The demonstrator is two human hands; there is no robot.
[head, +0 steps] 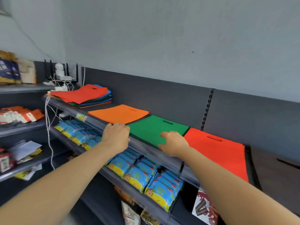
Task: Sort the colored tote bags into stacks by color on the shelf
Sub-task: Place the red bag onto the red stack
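Both hands at the green bag on the top shelf.

The green bag (152, 127) lies flat at the front lip of the shelf (146, 147), close between the orange bag (118, 113) and the red bag (215, 150). A dark back panel (162, 96) closes the rear. Right hand (173, 143): released, fingers spread on the green bag. Left hand (116, 135): fingers bent over the lip at the bag's corner; grasp cannot be determined. Mixed pile (84, 95) lies further left; snack packets (138, 174) sit below.

shop | tiered shelves (142, 148) | packaged snacks (138, 174) | price tag (81, 117)
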